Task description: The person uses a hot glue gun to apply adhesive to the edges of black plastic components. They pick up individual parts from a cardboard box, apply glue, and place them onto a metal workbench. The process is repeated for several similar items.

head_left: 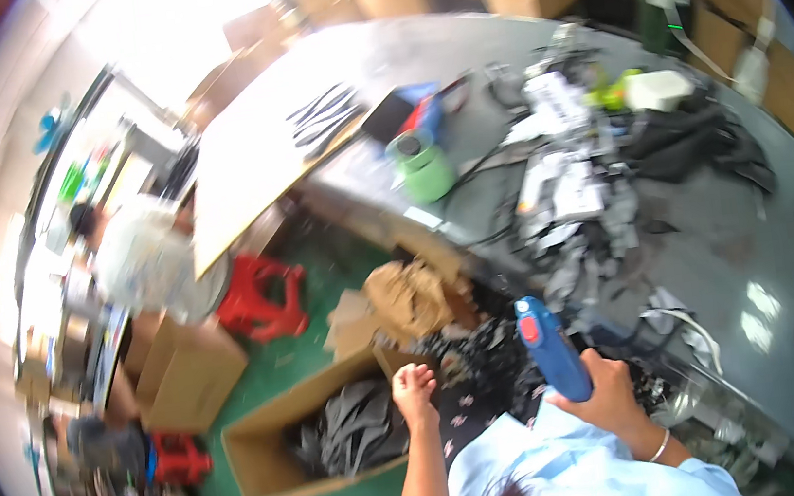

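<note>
My right hand [612, 398] is wrapped round a blue handheld power tool [556, 352] with a red button, held upright near the table's front edge. The tool's exact kind is unclear. My left hand [414, 390] is raised with its fingers curled in, above the right end of an open cardboard box [250, 461]. Whether anything is inside those fingers cannot be made out. Dark grey cloth [364, 428] lies in that box. Grey and white fabric scraps [567, 189] are heaped on the grey table [711, 251] ahead of my right hand.
On the table stand a green bottle [424, 168], black fabric [698, 140] and a white block-shaped thing [658, 91]. Dark scraps [479, 366] and crumpled brown paper [407, 296] lie below its edge. Red stools [263, 295], another cardboard box [186, 370] and a seated person [148, 257] are left.
</note>
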